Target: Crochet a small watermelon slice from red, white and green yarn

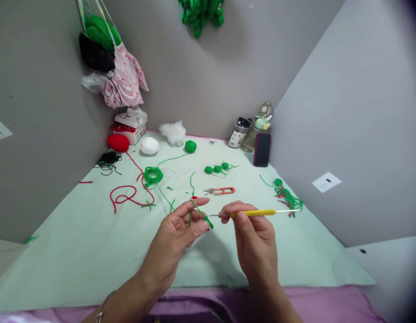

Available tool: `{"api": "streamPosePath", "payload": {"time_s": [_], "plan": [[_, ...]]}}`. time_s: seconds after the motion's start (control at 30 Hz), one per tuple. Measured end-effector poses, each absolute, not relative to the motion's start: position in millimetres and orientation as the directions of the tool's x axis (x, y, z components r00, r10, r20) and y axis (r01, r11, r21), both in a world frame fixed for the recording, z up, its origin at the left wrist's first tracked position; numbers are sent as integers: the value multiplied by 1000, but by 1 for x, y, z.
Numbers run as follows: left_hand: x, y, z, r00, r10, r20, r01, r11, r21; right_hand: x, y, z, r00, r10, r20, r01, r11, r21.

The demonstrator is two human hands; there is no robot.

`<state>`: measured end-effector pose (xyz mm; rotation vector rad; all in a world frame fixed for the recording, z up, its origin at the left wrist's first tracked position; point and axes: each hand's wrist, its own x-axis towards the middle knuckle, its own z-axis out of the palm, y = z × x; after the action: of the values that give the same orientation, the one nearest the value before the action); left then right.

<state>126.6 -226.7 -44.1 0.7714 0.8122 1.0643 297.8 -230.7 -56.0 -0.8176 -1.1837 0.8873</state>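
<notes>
My left hand (pixel 181 231) pinches a small piece of green crochet (pixel 210 223) between thumb and fingers. Green yarn (pixel 199 209) runs from the piece up over the index finger, where a bit of red shows at the fingertip. In my right hand (pixel 256 233) is a crochet hook with a yellow handle (pixel 261 212), gripped like a pen and held level. The hook's thin metal tip meets the green piece or lies right beside it; I cannot tell whether it is through a loop. Orange thread snips (pixel 224 191) lie just beyond my hands.
Green yarn coil (pixel 153 176), red yarn ball (pixel 118 143), white ball (pixel 149 146), stuffing (pixel 174 133) and green ball (pixel 190 146) lie at back left. Small green balls (pixel 217 169) lie mid-table. A phone (pixel 262 150), pen cup (pixel 238 134) and bottle (pixel 251 138) stand back right; yarn scraps (pixel 288 198) lie right.
</notes>
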Motion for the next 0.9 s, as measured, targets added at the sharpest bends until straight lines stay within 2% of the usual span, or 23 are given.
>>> {"api": "streamPosePath", "payload": {"time_s": [0.1,0.3,0.9], "plan": [[124,-227,-43,262,945,-196,-427,296,855,300,-232,-53,210,875,435,-122,465,-877],[124,-225,-43,270,947,-172,-446,281,850,300,-239,-50,88,850,519,-62,524,-849],[123,-226,-46,268,955,-123,-379,222,898,301,-239,-49,61,830,554,4,555,-832]]}}
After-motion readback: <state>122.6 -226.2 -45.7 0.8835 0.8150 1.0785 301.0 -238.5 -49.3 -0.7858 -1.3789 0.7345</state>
